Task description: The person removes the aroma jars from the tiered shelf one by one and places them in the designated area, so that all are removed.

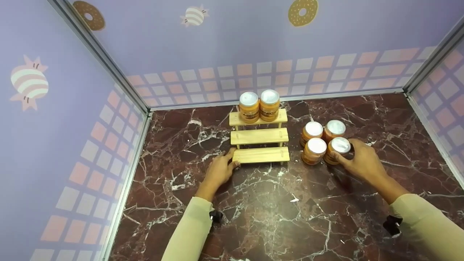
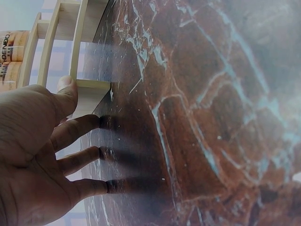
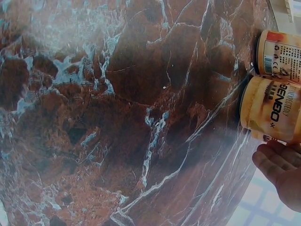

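So there's a little three-step wooden rack (image 1: pixel 259 136) on the marbled bench (image 1: pixel 261 214), with two orange jars (image 1: pixel 249 107) side by side on its top step, white lids up. Four more stand upright in a tight square just right of it: a back-left jar (image 1: pixel 312 133), a back-right jar (image 1: pixel 334 130), a front-left jar (image 1: pixel 314 152) and a front-right jar (image 1: pixel 339 149). The right hand (image 1: pixel 364 159) has that last one gripped, thumb across the front — base looks to be on the bench. The left hand (image 1: pixel 220 168) isn't clenched at all — fingers spread, thumb touching the left end of the lowest step.
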Tool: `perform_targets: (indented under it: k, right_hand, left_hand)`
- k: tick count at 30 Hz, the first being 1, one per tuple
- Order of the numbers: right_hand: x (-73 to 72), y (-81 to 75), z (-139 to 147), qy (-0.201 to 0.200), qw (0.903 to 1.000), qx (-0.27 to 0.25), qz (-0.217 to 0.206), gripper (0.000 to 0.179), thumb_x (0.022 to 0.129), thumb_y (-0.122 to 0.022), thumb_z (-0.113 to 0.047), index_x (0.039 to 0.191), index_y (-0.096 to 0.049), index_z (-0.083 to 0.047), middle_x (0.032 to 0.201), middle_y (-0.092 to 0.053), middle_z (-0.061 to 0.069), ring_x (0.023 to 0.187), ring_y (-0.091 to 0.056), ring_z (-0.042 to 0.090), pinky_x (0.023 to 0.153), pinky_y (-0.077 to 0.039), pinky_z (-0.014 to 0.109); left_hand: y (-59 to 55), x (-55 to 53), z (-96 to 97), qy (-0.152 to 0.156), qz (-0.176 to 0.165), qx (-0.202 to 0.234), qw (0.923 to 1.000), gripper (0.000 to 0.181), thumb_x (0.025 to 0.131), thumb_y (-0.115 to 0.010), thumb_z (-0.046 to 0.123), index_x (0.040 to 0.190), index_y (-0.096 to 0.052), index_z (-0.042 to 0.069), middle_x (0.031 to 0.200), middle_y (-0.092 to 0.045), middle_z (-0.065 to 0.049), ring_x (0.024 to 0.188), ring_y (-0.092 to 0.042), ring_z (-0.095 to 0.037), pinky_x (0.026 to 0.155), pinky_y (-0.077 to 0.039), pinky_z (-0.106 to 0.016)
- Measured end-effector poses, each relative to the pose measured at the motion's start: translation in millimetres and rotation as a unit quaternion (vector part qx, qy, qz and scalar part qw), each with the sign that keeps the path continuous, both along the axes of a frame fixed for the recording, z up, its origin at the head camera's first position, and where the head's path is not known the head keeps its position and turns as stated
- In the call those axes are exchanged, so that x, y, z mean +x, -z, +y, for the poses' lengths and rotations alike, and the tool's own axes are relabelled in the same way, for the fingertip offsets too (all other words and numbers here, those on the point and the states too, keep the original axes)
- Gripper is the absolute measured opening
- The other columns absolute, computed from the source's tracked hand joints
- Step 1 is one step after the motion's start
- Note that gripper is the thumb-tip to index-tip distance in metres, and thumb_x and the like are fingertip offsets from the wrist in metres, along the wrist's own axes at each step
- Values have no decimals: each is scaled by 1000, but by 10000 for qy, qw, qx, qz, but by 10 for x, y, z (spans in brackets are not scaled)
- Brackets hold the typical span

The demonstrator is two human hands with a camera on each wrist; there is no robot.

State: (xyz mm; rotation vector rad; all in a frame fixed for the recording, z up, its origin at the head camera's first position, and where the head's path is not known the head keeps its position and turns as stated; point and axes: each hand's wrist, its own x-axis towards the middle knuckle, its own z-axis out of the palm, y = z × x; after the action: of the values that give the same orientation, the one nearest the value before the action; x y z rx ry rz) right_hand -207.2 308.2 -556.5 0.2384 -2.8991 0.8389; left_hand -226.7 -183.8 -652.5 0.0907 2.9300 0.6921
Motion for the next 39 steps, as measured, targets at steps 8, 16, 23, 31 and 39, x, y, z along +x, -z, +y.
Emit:
perform_targets:
  k: [8,16,23,31,39]
  right_hand:
    - [-29,-57,22,-57,9999,63,-119,72,100,-83,-38,141,-58,15,136,-65,42,119,-65,65,98,-52,77]
    - [-82,-197,26,-99,9999,104,-45,72,103,-79,-43,140,-58,15,134,-66,41,116,-66,61,98,-53,75]
    - [-167,-328,-15,-74,9998,52,182,76,104,-76,-49,144,-57,14,133,-67,39,113,-67,58,97,-53,74]
    - [-288,-495,-138,-81,9998,51,176,82,104,-73,-55,147,-54,13,139,-63,38,117,-64,60,101,-50,76]
    - [-423,-591,-333,-175,9996,136,196,83,104,-72,-55,150,-52,11,148,-58,37,130,-57,64,109,-47,80]
  left_hand:
    - [-1,-7,-5,-4,-55,5,10000,71,105,-64,60,170,-44,39,168,-52,-25,155,-51,-50,127,-41,-70]
    - [-42,6,5,17,-97,113,9999,71,105,-65,57,170,-45,37,168,-50,-28,153,-50,-56,125,-42,-73]
    - [-207,91,37,5,-2,406,9992,68,106,-68,50,169,-48,32,166,-50,-33,152,-47,-62,126,-38,-76]
    - [-46,12,3,-9,-112,205,9997,72,103,-65,57,169,-45,38,169,-49,-29,154,-48,-59,125,-40,-75]
    - [6,2,-7,-4,-43,112,9999,71,104,-65,59,169,-45,40,167,-51,-28,152,-51,-57,123,-43,-74]
